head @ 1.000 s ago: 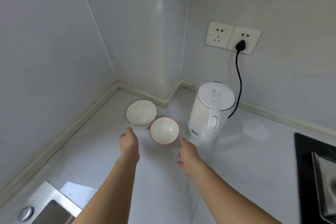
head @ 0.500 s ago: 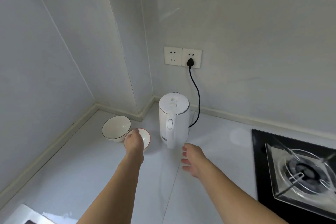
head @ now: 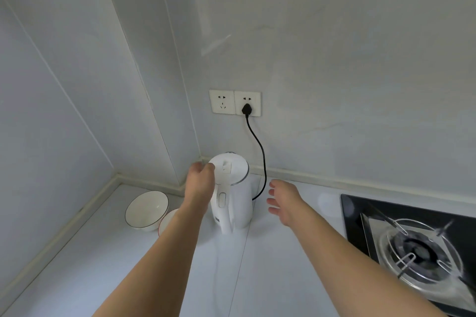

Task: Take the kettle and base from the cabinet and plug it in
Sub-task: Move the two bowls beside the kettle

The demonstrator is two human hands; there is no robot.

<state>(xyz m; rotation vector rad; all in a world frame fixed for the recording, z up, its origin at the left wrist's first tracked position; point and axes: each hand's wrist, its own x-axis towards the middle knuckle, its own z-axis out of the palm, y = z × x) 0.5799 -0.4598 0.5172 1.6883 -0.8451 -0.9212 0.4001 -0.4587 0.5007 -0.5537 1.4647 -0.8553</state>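
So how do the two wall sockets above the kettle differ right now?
The right socket has the black plug in it, its cord running down behind the kettle; the left socket has nothing in it. The right socket's lower holes are covered by the plug; all the left socket's holes show. Both are white, square, and mounted edge to edge on the wall.

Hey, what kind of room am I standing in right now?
Most likely a home kitchen: a gas stove burner set in the counter, a plugged-in white electric kettle, and bowls on the worktop.
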